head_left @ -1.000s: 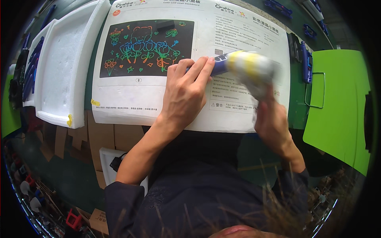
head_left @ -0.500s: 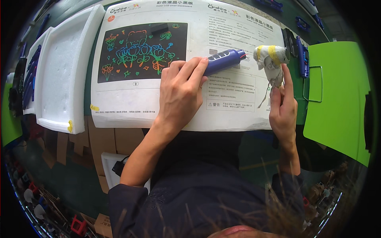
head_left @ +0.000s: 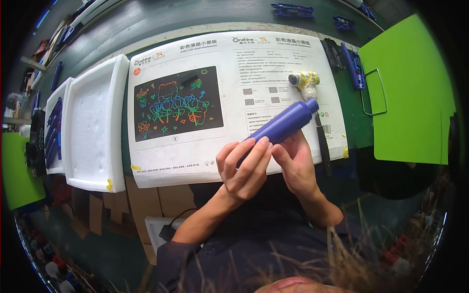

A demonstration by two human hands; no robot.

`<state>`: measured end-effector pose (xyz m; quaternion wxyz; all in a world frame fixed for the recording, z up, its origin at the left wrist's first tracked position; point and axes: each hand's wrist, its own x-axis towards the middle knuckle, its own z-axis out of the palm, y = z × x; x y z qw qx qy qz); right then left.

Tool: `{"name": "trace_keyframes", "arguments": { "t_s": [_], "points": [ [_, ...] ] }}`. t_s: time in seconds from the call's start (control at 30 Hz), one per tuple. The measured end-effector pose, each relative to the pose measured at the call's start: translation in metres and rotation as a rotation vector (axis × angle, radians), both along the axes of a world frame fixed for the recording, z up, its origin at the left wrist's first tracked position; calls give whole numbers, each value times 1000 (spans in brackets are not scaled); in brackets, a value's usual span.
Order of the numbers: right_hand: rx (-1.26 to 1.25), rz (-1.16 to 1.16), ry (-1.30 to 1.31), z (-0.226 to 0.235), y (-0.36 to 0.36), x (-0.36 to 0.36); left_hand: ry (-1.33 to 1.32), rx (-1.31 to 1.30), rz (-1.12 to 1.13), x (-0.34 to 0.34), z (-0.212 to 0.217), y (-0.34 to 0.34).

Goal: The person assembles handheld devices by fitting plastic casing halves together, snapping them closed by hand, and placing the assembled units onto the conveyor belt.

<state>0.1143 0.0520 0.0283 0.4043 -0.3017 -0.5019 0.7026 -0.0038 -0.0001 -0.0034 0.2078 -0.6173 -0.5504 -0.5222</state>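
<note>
A blue tubular plastic housing with a narrower collar at its far end slants up to the right above the printed cardboard sheet. My left hand is closed round its lower end, fingers on top. Against its underside rests my right hand, thumb up near the left fingertips; its other fingers are partly hidden behind the housing. Just beyond lies a hammer, its head wrapped in pale cloth and yellow tape, its dark handle pointing towards me. No hand touches the hammer.
White foam trays stand at the left, one holding several blue parts. On the right are a blue housing with inner parts showing and a green panel beside a wire loop. More blue parts lie at the back.
My right hand has let go of the hammer, which now lies on the cardboard, and has come to the blue housing. The housing has come nearer to me and turned; its wires no longer show.
</note>
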Motion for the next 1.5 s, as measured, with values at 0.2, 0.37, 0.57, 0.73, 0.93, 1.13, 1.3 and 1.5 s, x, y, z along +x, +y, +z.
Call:
{"name": "trace_keyframes", "arguments": {
  "t_s": [0.2, 0.37, 0.57, 0.73, 0.93, 1.13, 1.3, 1.5],
  "points": [
    [-183, 167, 18, -1, 29, 5, -118, -39, -262, -14, -9, -11],
    [-77, 309, -327, 18, 105, -20, -372, -206, -191, -38, -6, -6],
    [487, 263, -993, 23, 295, -186, -416, -539, -150, -42, -1, 1],
    [653, 35, -1208, -16, 398, -292, -406, -597, -115, -44, -7, 2],
    [1235, 149, -1413, 7, 496, -215, -511, -615, -136, -44, -3, 7],
    [977, 573, -2105, 15, 472, -111, -478, -632, -57, -46, -3, 5],
    [993, 357, -1757, 36, 430, -77, -565, -574, -125, -47, -2, 4],
    [780, 472, -1002, 64, 275, -34, -1303, -416, -570, -33, 22, 24]
  ]
}}
